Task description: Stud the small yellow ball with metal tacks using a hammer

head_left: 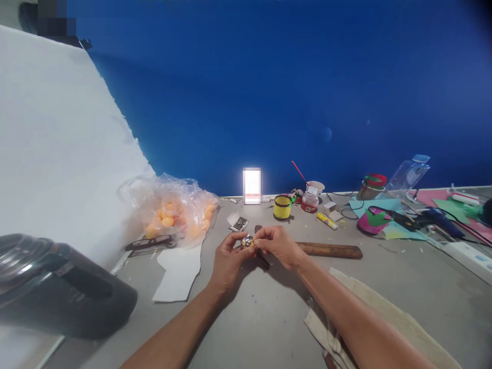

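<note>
- Left hand [228, 259]: thumb and fingers pinching a shiny ball [246, 240], holding it from the left and below.
- Right hand [280, 247]: thumb and forefinger drawn in at the ball's right edge; cannot tell if they pinch some small piece or just the ball.
- Ball: between both hands, raised over the table [246, 328], near the middle. Small bright spots on it, too small to make out.
- Hammer [332, 250]: lying behind the hands, wooden handle pointing right, dark head partly covered by the right hand.
- Box [238, 223]: just beyond the left hand, open, small metal bits inside.
- Bag [184, 189]: clear plastic, left of the box, orange balls [167, 221] in it.
- Glasses [151, 243]: at the bag's near edge; white paper [179, 274] just right of and below them.
- Flask [65, 292]: dark, far left, tilted in view.
- Yellow cup [282, 208]: beyond the right hand; jar [309, 202] to its right, glue stick [326, 221] nearer, lying down.
- Cloth [388, 307]: on the table, partly under the right forearm in view.
- Far right: pink-green cup [372, 221], coloured paper [413, 233], clear bottle [407, 175] leaning, power strip [471, 260].
- Blue wall [269, 92] behind.
</note>
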